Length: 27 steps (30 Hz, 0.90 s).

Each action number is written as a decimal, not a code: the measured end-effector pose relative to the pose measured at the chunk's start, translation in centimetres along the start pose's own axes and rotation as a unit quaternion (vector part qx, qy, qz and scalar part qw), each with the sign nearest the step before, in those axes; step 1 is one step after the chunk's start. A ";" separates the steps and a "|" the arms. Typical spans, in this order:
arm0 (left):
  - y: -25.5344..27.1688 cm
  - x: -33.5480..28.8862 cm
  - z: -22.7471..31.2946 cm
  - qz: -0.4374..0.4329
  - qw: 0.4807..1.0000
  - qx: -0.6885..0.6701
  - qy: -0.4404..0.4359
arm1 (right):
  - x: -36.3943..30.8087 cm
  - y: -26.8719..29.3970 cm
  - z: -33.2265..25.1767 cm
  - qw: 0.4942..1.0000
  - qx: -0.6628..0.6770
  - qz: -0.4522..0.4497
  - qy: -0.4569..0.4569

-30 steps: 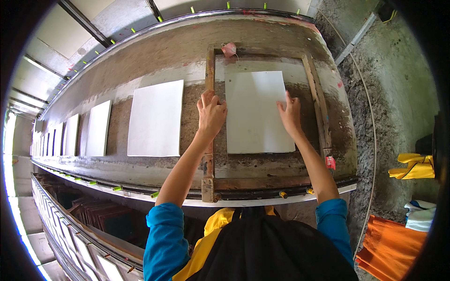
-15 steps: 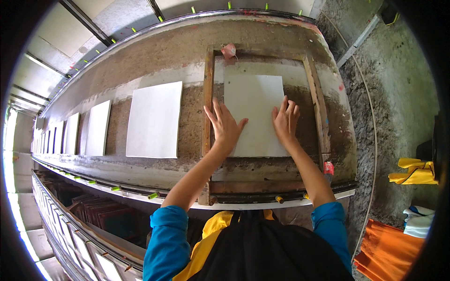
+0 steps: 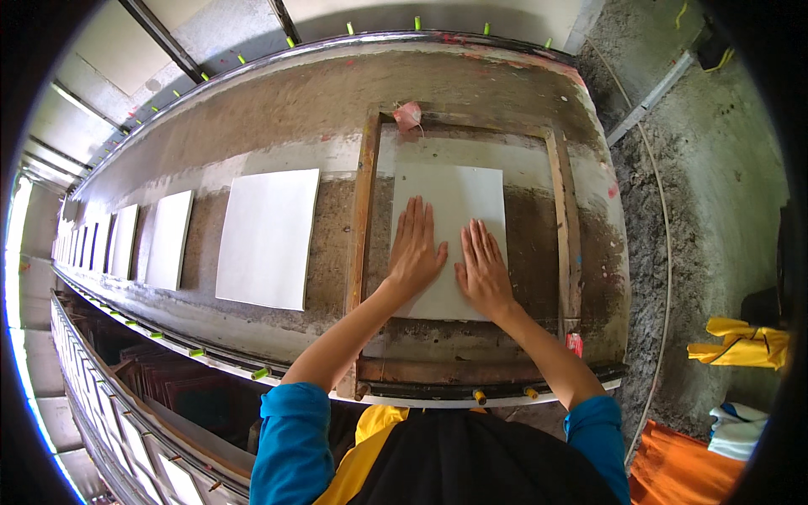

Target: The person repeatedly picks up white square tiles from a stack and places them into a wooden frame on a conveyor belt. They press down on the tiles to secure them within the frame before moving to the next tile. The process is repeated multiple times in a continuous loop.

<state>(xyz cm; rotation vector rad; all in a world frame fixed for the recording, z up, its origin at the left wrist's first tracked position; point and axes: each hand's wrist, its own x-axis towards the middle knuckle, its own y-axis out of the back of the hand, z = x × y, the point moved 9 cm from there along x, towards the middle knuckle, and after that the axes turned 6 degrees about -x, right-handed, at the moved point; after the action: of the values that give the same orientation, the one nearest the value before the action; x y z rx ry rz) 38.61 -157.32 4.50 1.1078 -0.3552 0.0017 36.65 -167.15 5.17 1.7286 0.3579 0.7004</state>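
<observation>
My left hand (image 3: 415, 252) lies flat with outstretched fingers over the left part of a white sheet (image 3: 459, 189). Beside it, my right hand (image 3: 484, 271) is also flat, palm down, toward the sheet's right side. Neither hand holds anything. Around the sheet runs a worn wooden frame (image 3: 367, 181), like a screen-printing frame; a mesh appears stretched across it, though I cannot tell for certain whether my palms rest on mesh or bare sheet. A pinkish scrap (image 3: 408, 116) sits on the frame's far left corner, and red tape (image 3: 574, 344) wraps its near right corner.
More white sheets (image 3: 268, 240) lie in a row along the stained table (image 3: 278, 109) to the left. Rails with green pegs (image 3: 260, 373) edge it. Dark frames (image 3: 198, 400) are stored below. At right hang yellow gloves (image 3: 741, 343) and orange cloth (image 3: 682, 471).
Both hands have flattened out, and the right one has come inward from the sheet's right edge. The fingers, earlier spread or curled, are now straight. The whole view has shifted slightly.
</observation>
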 end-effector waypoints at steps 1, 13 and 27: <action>0.1 0.8 0.1 0.006 1.000 -0.026 0.002 | 0.6 0.1 0.1 1.000 0.002 0.008 0.010; -1.5 8.0 -4.1 0.019 0.999 0.002 0.030 | 10.1 -2.2 6.8 0.997 0.016 0.065 0.046; -0.4 -3.2 -0.2 -0.014 0.997 0.070 -0.025 | -0.7 -0.4 4.9 0.988 -0.100 0.065 -0.094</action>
<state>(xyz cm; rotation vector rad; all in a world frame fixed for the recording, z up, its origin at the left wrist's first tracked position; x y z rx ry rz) 35.70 -156.78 3.14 1.2524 -0.3891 -0.0257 39.23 -171.25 3.92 1.6198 0.0430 0.6370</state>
